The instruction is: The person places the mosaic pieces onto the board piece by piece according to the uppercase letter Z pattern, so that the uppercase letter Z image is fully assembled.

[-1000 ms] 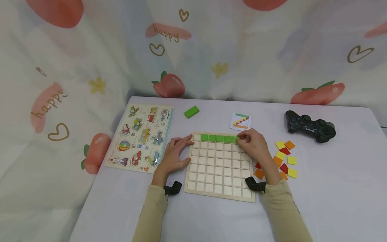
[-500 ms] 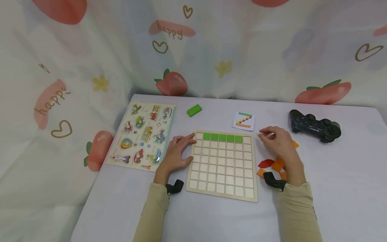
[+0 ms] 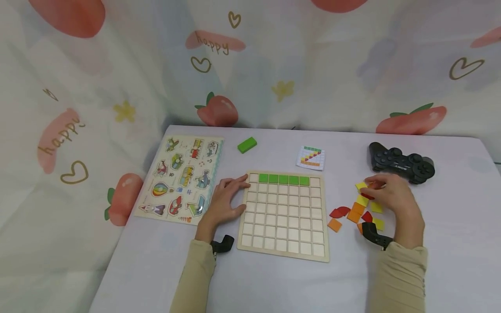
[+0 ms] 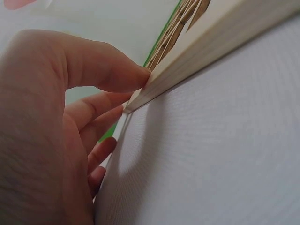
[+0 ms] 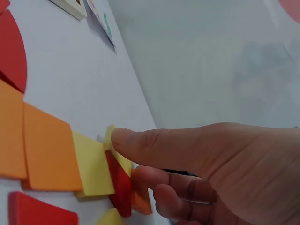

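Along the wooden grid board's [image 3: 281, 251] left edge lie the left hand's [image 3: 223, 208] fingertips and thumb, spread apart. Green squares [image 3: 283, 179] sit in the board's top row, with a bare cell at each end. The right hand [image 3: 395, 202] is over the loose pieces to the right. In the right wrist view its thumb touches a yellow square [image 5: 123, 159], beside a red piece [image 5: 121, 185]; the other fingers are bent near an orange piece [image 5: 140, 194], and no piece is seen lifted. More yellow, orange [image 3: 355, 211] and red pieces [image 3: 367, 217] lie around.
A picture puzzle board [image 3: 180, 178] lies left of the left hand. Behind the grid board are a green block [image 3: 247, 145] and a small pattern card [image 3: 311, 158]. A black game controller [image 3: 402, 163] stands behind the right hand, and a printed curtain hangs behind the table.
The right hand has moved from the board's top right to the loose pieces, letting go of the rightmost green square, which now lies in the row. The left hand has stayed at the board's edge.
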The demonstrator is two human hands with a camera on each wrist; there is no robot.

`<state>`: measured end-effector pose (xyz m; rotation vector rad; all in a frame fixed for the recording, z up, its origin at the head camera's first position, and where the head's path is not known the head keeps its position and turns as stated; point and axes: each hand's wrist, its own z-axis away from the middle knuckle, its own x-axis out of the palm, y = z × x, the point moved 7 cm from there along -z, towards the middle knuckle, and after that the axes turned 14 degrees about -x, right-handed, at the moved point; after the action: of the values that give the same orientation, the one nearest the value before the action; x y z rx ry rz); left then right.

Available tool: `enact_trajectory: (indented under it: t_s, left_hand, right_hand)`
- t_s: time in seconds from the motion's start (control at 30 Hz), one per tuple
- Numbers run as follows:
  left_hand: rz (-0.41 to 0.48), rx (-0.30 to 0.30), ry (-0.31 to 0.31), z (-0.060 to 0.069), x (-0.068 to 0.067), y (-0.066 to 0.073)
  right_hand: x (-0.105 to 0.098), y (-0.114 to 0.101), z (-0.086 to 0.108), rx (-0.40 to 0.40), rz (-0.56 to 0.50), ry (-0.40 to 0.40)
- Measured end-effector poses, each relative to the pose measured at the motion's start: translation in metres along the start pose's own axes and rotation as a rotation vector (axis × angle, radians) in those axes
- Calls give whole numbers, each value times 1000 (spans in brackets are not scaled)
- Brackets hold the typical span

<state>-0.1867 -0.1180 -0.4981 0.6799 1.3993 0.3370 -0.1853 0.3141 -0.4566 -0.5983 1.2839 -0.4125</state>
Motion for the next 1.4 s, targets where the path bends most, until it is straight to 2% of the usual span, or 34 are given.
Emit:
enact_trajectory:
  t_s: [0.17, 0.33, 0.5, 0.63, 0.8, 0.93, 1.03, 1.13, 1.4]
  left_hand:
    - [-3, 23, 27, -3, -2, 2]
    - [-4, 13, 9, 0, 2, 1]
    - [-6, -4, 19, 0, 2, -1]
    - [-7, -12, 8, 1, 2, -3]
    - [-4, -13, 10, 3, 0, -2]
    - [2, 2, 9, 2, 1, 1]
    - [4, 6, 12, 2, 1, 3]
    - [0, 9, 8, 2, 2, 5]
    - [-8, 1, 14, 1, -1, 3]
  right_hand:
    - [2, -2, -3, 0, 5, 21]
    - [0, -8, -3, -35, 46, 71]
    - [0, -24, -8, -95, 57, 163]
    - [9, -45, -15, -146, 14, 201]
    - [34, -80, -27, -243, -128, 172]
    - [60, -105, -36, -325, -202, 115]
    - [77, -115, -41, -357, -208, 76]
    - [87, -118, -42, -358, -182, 72]
    - [96, -121, -47, -355, -133, 94]
